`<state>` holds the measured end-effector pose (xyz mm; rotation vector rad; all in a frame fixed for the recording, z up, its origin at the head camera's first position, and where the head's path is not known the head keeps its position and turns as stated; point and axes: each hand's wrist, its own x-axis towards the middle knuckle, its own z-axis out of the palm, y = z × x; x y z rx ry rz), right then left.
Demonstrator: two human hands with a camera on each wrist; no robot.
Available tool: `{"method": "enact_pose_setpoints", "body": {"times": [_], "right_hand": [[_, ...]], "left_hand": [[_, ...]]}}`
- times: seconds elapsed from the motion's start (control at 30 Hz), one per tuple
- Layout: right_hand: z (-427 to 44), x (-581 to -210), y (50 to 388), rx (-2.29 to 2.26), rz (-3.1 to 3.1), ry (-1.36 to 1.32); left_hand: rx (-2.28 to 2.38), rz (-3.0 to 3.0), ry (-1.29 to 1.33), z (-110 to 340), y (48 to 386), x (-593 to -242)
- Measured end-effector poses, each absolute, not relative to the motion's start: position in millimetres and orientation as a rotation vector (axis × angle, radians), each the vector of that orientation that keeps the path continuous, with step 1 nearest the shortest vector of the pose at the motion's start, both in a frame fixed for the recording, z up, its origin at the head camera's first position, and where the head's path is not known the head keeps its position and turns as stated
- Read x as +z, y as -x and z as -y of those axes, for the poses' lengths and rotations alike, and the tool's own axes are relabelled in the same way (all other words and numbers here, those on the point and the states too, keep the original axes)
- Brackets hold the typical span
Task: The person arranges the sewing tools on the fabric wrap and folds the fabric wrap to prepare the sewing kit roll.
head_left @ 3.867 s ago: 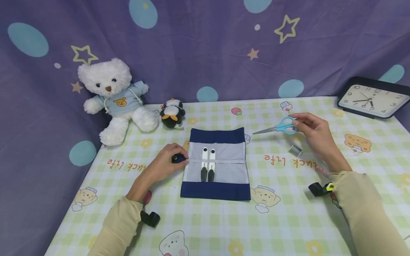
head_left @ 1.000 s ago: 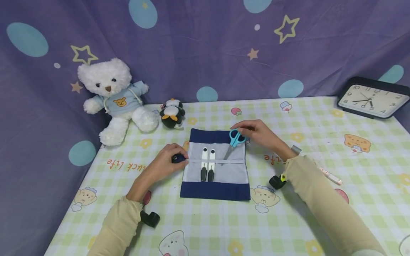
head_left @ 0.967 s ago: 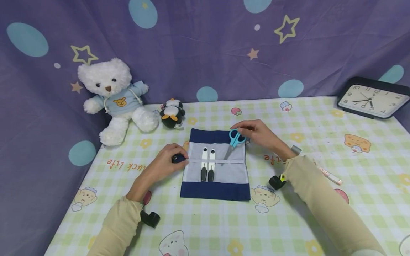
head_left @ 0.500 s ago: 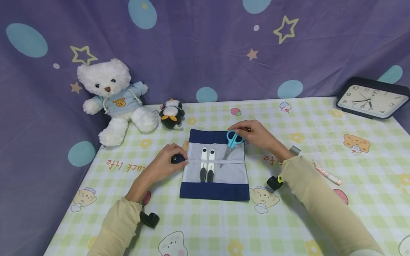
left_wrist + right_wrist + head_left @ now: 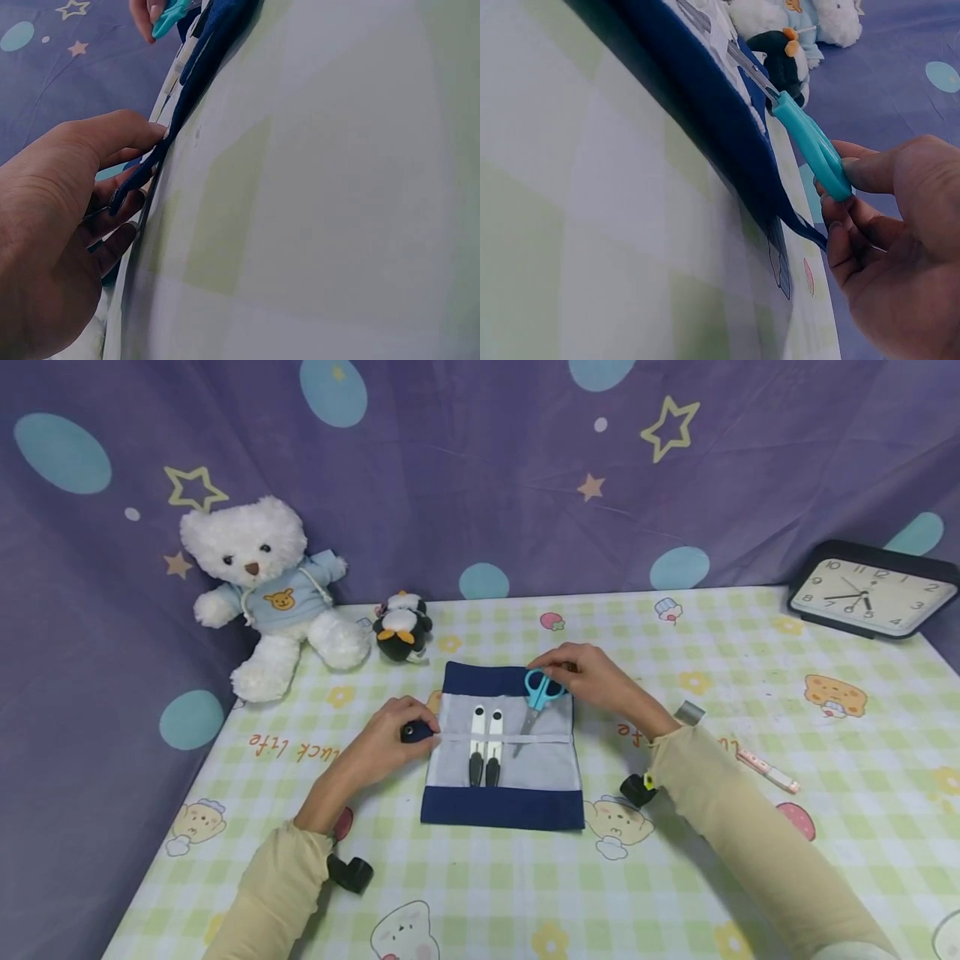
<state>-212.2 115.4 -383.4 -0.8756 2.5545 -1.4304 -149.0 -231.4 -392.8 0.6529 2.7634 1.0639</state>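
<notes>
A navy and grey fabric pouch (image 5: 502, 811) lies unfolded on the table. Two white tools with black ends (image 5: 477, 745) sit side by side under its thin elastic strap (image 5: 543, 739). My left hand (image 5: 386, 739) pinches the navy tab (image 5: 417, 732) at the pouch's left edge; the left wrist view shows thumb and fingers around the tab (image 5: 133, 182). My right hand (image 5: 597, 681) pinches the handle of the light blue scissors (image 5: 542, 692). Their blades point down and slightly left, crossing the strap. In the right wrist view the thumb presses on the scissors' handle (image 5: 814, 146).
A silver cylinder (image 5: 690, 713) and a pink and white pen-like item (image 5: 768, 770) lie by the right forearm. A white teddy bear (image 5: 281, 602) and a small penguin toy (image 5: 403, 628) sit at the back left. A black-framed clock (image 5: 873, 591) stands at the back right.
My right hand has brought the scissors left from beside the pouch and turned their blades downward; lately they slid a little further down and left over the strap. My left hand has kept its place.
</notes>
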Motion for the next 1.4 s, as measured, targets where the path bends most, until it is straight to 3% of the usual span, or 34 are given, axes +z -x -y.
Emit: {"method": "enact_pose_setpoints", "body": {"times": [0.43,0.93,1.4], "right_hand": [[-109,-385,211,-1.345,-2.596,0.883],[-101,-386,207,-1.101,-2.713,1.204],[-94,-391,203,-1.112,-2.657,1.195]], "left_hand": [[1.058,-2.765,-0.656,231,149,-392],[1.07,-2.76,-0.673,231,149,-393],[1.066,-2.765,-0.673,232,150,-394]]}}
